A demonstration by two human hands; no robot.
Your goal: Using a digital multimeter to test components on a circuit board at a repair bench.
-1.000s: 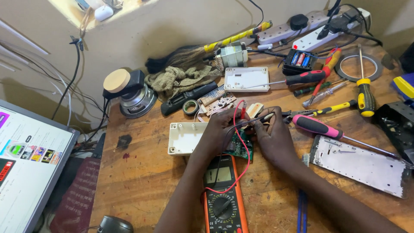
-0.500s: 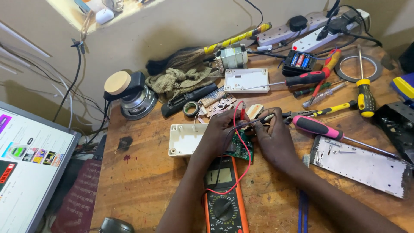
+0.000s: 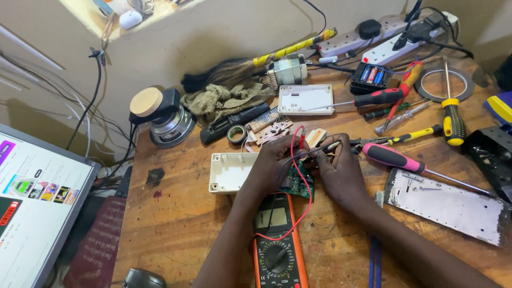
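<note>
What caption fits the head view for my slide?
Both hands, left hand and right hand, press multimeter probes onto a green circuit board on a cluttered wooden workbench.

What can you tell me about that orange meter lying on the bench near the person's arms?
The multimeter has an orange casing around a dark face, with a grey blank display above a round black dial. It lies flat on the wooden bench, between the person's forearms, its lower end cut off by the picture's edge. A red lead loops from it up toward the hands and the green circuit board.

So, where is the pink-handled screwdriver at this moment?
In the head view, the pink-handled screwdriver lies on the wooden table just to the right of the right hand, above the white metal panel.
</note>
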